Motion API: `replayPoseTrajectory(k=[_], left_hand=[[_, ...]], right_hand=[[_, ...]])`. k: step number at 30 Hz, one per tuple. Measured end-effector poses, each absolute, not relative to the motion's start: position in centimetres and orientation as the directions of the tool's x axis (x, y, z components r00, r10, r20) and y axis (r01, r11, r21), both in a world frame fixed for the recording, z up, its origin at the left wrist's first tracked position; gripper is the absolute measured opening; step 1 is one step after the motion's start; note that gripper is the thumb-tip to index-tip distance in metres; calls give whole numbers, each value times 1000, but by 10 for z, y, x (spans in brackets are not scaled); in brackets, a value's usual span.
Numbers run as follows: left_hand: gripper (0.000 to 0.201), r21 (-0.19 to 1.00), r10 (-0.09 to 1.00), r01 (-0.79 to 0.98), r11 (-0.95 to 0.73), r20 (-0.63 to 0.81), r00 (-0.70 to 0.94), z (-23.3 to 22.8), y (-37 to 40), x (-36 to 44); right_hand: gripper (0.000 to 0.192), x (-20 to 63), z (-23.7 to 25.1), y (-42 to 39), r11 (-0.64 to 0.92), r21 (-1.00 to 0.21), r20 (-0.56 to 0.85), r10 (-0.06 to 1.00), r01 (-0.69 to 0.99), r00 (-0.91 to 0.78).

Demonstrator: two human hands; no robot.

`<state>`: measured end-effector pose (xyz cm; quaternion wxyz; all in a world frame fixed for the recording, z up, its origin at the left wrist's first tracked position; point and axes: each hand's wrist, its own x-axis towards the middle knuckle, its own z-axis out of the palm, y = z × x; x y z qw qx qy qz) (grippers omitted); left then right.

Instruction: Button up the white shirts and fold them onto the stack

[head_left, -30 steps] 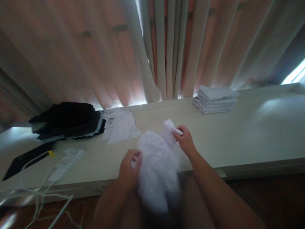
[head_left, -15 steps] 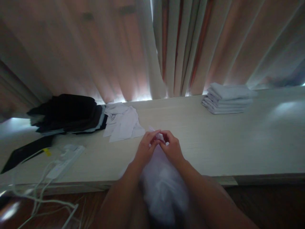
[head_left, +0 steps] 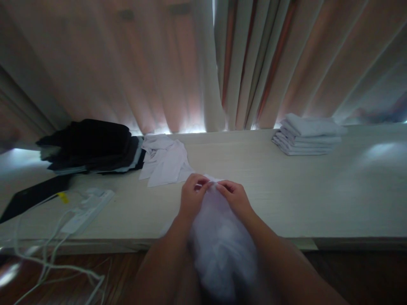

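Fingers [head_left: 203, 185] on bunched, blurry white garment [head_left: 222, 245]

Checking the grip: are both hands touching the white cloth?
Touching. The head view shows the left hand and right hand pinching the top edge of the white cloth.

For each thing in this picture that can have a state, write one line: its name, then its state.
white garment: bunched, top edge pinched by both hands
left hand: gripping the garment
right hand: gripping the garment
white stack: folded, piled neatly
loose white cloth: unfolded, lying crumpled
dark clothes: heaped
curtains: drawn
power strip: cable attached
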<state>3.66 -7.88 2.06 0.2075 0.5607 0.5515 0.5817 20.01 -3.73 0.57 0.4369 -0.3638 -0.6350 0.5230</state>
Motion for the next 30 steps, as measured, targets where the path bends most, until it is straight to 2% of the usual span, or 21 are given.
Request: replayPoseTrajectory(k=[2, 5, 10, 16, 21, 30], left_hand=[[12, 892, 868, 353, -282, 394, -301, 20, -81, 38], [12, 903, 889, 352, -247, 355, -288, 19, -82, 40], [12, 935, 916, 272, -228, 301, -264, 22, -82, 44], [10, 945, 925, 242, -218, 279, -259, 21, -82, 45], [2, 913, 913, 301, -277, 347, -213, 23, -83, 45], [6, 836, 888, 420, -353, 441, -131, 16, -85, 47]], right_hand=[[37, 200, 4, -37, 95, -994, 106, 920, -48, -379], [32, 201, 2, -37, 12, -993, 60, 904, -117, -422], [32, 203, 0, -36, 13, -992, 60, 923, -126, -379], [35, 205, 2, -37, 23, -995, 58, 913, -93, -403], [33, 208, 2, -39, -4, -997, 33, 890, -79, -454], [41, 205, 0, -38, -82, -984, -6, 903, -160, -429]])
